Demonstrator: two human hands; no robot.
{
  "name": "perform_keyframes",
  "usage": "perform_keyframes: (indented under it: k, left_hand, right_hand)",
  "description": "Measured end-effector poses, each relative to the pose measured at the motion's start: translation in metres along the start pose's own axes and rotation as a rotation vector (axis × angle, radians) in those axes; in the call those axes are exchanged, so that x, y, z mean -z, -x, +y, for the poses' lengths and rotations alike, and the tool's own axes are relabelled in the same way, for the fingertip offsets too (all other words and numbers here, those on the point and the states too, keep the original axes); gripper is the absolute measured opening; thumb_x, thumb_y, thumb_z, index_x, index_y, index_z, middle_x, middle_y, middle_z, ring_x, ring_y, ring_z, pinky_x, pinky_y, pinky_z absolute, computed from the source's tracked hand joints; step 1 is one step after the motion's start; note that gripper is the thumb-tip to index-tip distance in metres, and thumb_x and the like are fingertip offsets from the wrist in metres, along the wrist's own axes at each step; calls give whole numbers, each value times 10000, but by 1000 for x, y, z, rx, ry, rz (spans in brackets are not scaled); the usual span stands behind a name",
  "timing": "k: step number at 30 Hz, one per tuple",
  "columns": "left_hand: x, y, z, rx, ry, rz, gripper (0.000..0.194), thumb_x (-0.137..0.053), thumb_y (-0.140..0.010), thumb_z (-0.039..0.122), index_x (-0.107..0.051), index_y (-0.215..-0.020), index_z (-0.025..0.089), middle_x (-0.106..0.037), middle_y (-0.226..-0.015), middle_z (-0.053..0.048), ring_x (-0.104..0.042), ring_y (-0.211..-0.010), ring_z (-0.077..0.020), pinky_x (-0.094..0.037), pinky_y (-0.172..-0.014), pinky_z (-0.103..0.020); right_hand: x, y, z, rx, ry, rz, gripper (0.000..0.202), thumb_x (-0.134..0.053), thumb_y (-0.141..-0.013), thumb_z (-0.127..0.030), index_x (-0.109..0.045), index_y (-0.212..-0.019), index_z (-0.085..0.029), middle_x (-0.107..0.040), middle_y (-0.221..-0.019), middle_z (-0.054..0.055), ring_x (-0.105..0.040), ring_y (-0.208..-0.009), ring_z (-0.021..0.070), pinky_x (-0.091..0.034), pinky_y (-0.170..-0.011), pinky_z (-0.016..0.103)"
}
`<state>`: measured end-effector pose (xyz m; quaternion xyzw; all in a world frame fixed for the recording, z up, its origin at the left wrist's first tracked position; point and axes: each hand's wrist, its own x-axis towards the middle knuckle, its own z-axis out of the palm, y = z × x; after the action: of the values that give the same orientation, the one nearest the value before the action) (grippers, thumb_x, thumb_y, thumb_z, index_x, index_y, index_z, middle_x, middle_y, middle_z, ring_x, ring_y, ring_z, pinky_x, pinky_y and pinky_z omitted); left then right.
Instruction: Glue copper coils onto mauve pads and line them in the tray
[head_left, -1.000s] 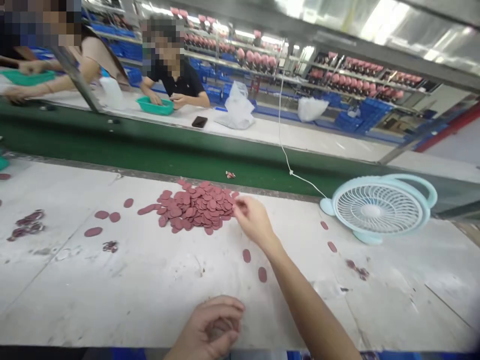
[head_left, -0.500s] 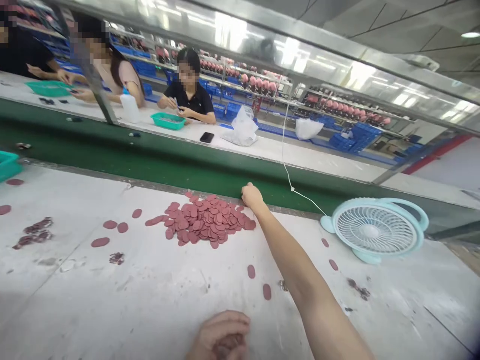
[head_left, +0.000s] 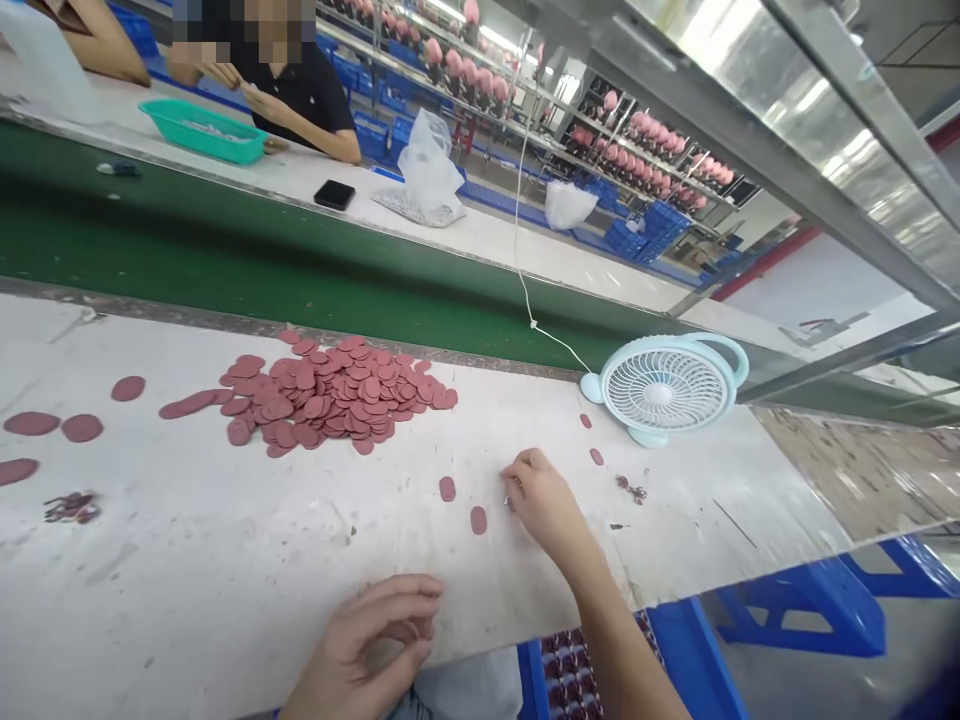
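Observation:
My left hand (head_left: 375,640) hovers over the near edge of the table, fingers curled round towards the thumb. What its palm holds, if anything, is hidden. Further right, my right hand (head_left: 540,495) is pinched low over the white tabletop, beside some small shiny bits (head_left: 509,503) partly covered by its fingertips. Whether one is between the fingers I cannot make out. Two dark red oval discs (head_left: 478,520) lie just left of that hand. A large heap of the same discs (head_left: 330,395) is spread at the table's far edge.
A pale blue fan (head_left: 660,395) stands at the right, its white cord (head_left: 525,270) crossing the green belt (head_left: 300,285). Small dark clusters (head_left: 73,508) lie on the table. Below the near edge is a blue crate (head_left: 532,680) with dark red pieces. A co-worker (head_left: 300,100) sits opposite.
My right hand has drawn back from the belt's edge beyond the heap to the small shiny bits. The brownish bits seen in my left hand no longer show clearly. The view has turned right.

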<state>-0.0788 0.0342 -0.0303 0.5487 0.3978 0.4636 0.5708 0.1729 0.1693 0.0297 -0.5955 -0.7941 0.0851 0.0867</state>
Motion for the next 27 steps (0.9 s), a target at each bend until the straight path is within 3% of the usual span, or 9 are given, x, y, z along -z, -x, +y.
perform_keyframes:
  k: [3,7,10,12,14,16,19,23,27]
  left_hand:
    - [0,1,1,50,25,11,228,-643,-890,221,-756,-1076,291,-704,-1223,-110,-722,-878,-211,-620,-771,-304]
    - [1,1,3,114,94,39,204,-662,-882,231,-764,-1057,260,-700,-1224,-124,-714,-874,-217,-616,-786,-320]
    - [2,1,4,167,129,92,182,-691,-862,237,-772,-1025,241,-707,-1215,-126,-709,-871,-222,-612,-764,-307]
    - [2,1,5,203,151,125,173,-715,-843,247,-776,-1004,226,-711,-1214,-130,-711,-864,-229,-614,-745,-303]
    - [1,2,7,240,181,169,172,-741,-821,256,-778,-984,214,-717,-1209,-129,-714,-843,-227,-615,-732,-299]
    - [-3,3,12,287,241,242,172,-773,-792,269,-778,-953,207,-733,-1179,-119,-718,-813,-221,-610,-715,-288]
    - [-13,2,22,385,401,339,198,-820,-741,302,-775,-903,197,-762,-1106,-113,-728,-785,-230,-587,-630,-261]
    - [-34,0,30,583,626,332,273,-864,-705,313,-781,-936,195,-787,-1084,-118,-751,-859,-235,-576,-647,-230]
    - [-59,1,26,724,819,263,279,-849,-741,272,-781,-999,188,-785,-1114,-127,-750,-985,-236,-583,-739,-215]
  right_hand:
    - [-12,34,11,-26,-30,15,277,-463,-934,-124,-713,-1026,-201,-615,-1092,97,-644,-894,203,-543,-794,330]
    - [-10,67,14,-45,-102,49,299,-450,-973,-166,-686,-1138,-246,-564,-1263,113,-618,-1079,242,-541,-914,399]
    - [-7,95,6,-158,-257,200,266,-505,-977,-246,-687,-1172,-255,-511,-1353,132,-569,-1191,287,-534,-958,454]
    - [-10,113,1,-330,-711,390,201,-605,-940,-267,-718,-1105,-247,-581,-1208,113,-610,-1053,240,-581,-835,360]
    - [-15,126,0,-474,-1301,505,153,-626,-939,-305,-729,-1025,-232,-598,-917,47,-584,-738,138,-542,-568,215]
    - [-22,129,7,-494,-1716,476,280,-511,-1001,-399,-706,-1049,-205,-499,-733,-20,-409,-505,67,-352,-352,125]
    - [-33,116,25,-387,-2032,418,559,-283,-1036,-547,-635,-1206,-149,-434,-696,-57,-254,-418,37,-138,-262,86]
    - [-36,91,39,-264,-2312,403,625,-185,-1032,-573,-599,-1215,-142,-424,-662,-83,-272,-398,30,-159,-271,57]
    - [-22,98,19,-334,-2395,306,487,-329,-1035,-525,-633,-1089,-148,-471,-650,-75,-313,-386,13,-253,-303,66]
